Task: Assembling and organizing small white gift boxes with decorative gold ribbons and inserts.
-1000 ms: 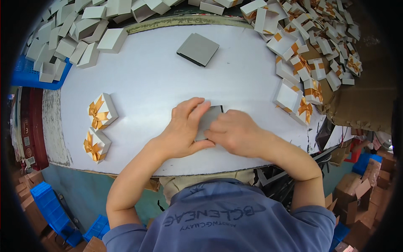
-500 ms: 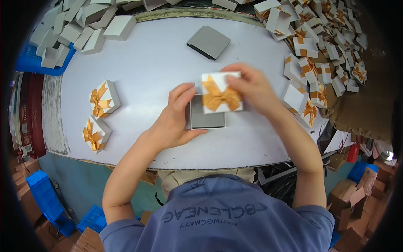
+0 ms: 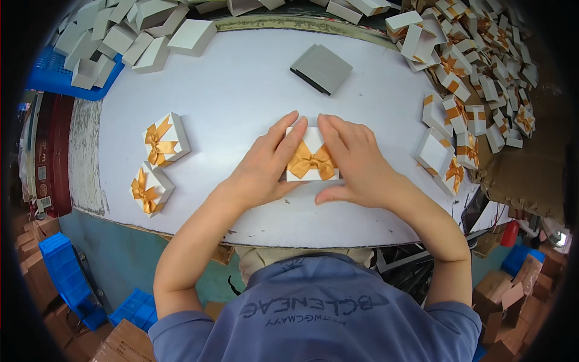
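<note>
Covering up: the white lid (image 3: pixel 313 136) is now sitting between both hands, over the box that was showing its grey lining half a second ago.
Gold bow (image 3: pixel 312 161): it is facing up in the middle, no longer hanging off to the right in one hand.
Left hand (image 3: pixel 263 163): its fingers are gripping the lid's left side, the thumb bracing at the near corner.
Right hand (image 3: pixel 365 160): its fingers are pressing the right side, the thumb spreading away, clear of the lid.
Grey lining: it is hiding from view, so this box is going from open to covered; whether the lid is sitting fully down, I cannot tell.
Surface (image 3: pixel 241 78): it is carrying everything here, with grey pads (image 3: pixel 321 68) lying farther back and two bow-topped boxes (image 3: pixel 166 140) resting well off to the left.
</note>
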Demonstrator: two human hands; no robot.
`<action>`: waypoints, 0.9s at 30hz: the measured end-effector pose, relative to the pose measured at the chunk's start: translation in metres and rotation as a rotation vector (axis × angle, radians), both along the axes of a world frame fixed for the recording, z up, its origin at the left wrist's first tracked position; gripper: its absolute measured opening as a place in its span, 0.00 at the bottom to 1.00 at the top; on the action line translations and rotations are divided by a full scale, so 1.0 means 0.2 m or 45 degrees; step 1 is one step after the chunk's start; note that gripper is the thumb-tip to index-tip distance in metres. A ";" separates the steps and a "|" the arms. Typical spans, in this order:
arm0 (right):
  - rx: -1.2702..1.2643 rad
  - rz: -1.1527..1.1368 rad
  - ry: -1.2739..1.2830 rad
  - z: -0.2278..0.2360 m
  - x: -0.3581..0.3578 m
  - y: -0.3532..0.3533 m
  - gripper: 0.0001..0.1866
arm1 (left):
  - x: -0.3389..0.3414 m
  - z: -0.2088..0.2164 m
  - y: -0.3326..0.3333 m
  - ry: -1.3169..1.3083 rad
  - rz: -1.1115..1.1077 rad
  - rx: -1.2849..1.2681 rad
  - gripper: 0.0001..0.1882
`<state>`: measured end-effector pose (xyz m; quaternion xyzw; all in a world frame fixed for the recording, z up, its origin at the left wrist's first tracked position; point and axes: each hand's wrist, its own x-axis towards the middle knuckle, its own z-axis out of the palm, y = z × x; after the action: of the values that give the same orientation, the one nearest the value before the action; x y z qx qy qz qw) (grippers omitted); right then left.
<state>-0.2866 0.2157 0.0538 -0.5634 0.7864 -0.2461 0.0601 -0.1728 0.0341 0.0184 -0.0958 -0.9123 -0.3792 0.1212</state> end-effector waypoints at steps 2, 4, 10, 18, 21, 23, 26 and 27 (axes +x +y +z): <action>0.158 0.106 0.122 -0.03 0.01 0.02 0.52 | 0.01 0.03 0.00 -0.056 0.030 -0.149 0.50; 0.160 0.105 0.158 -0.06 0.01 0.00 0.54 | 0.02 0.07 -0.01 -0.101 0.068 -0.316 0.49; 0.050 0.127 0.150 0.07 -0.17 -0.15 0.44 | 0.13 0.25 -0.17 -0.298 0.363 -0.967 0.40; -0.081 -0.247 0.483 -0.13 -0.41 -0.34 0.24 | 0.00 0.42 -0.65 -0.356 0.366 -0.634 0.37; -0.049 -0.213 0.757 -0.12 -0.37 -0.36 0.18 | -0.36 0.28 -0.86 -0.089 0.410 -1.296 0.38; 0.054 -0.155 0.779 -0.12 -0.37 -0.36 0.14 | -0.49 0.26 -0.92 -0.093 0.425 -1.499 0.39; -0.095 -0.125 0.895 -0.16 -0.39 -0.33 0.12 | -0.58 0.27 -0.89 -0.421 0.345 -1.457 0.43; -0.069 -0.140 0.893 -0.16 -0.40 -0.30 0.12 | -0.56 0.29 -0.82 -0.413 0.319 -1.443 0.43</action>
<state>-0.3676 0.1550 0.0215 -0.5717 0.7816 -0.0613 -0.2417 -0.2852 -0.1295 0.0769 0.0217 -0.9836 0.1734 -0.0457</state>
